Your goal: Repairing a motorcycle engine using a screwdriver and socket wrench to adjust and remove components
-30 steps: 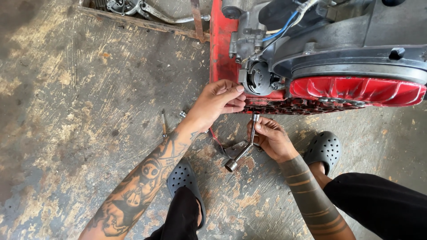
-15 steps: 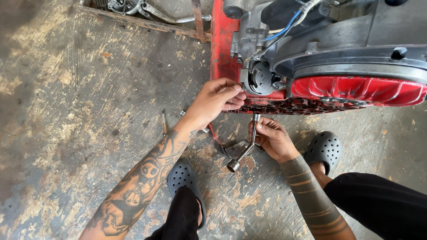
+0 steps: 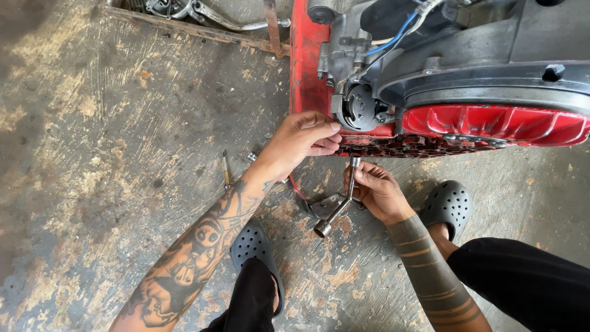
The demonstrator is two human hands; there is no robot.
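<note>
A worn concrete floor [image 3: 104,141] fills most of the view, grey and scuffed, with pale scrape marks and rusty orange patches. Along its far edge lies a rusty metal bar [image 3: 196,29] with a chromed lever [image 3: 227,21] behind it.

At the upper right stands a scooter engine [image 3: 467,67], grey and black casing over a red finned cover [image 3: 498,123], with a blue wire [image 3: 393,40] looping across its top and a red panel [image 3: 305,61] at its left side.

The person crouches on the floor in dark perforated clogs [image 3: 255,246], both forearms tattooed.

The left hand [image 3: 301,141] reaches to the lower left edge of the engine, its grip pressed together there with fingertips against the casing; what it pinches cannot be made out.

The right hand [image 3: 378,190], just below the engine, has its grip closed around a Y-shaped socket wrench [image 3: 341,203], one arm pointing up to the engine's underside, another slanting down towards the floor.

A small bolt [image 3: 251,157] and a thin tool [image 3: 225,169] lie on the floor near the left wrist.
</note>
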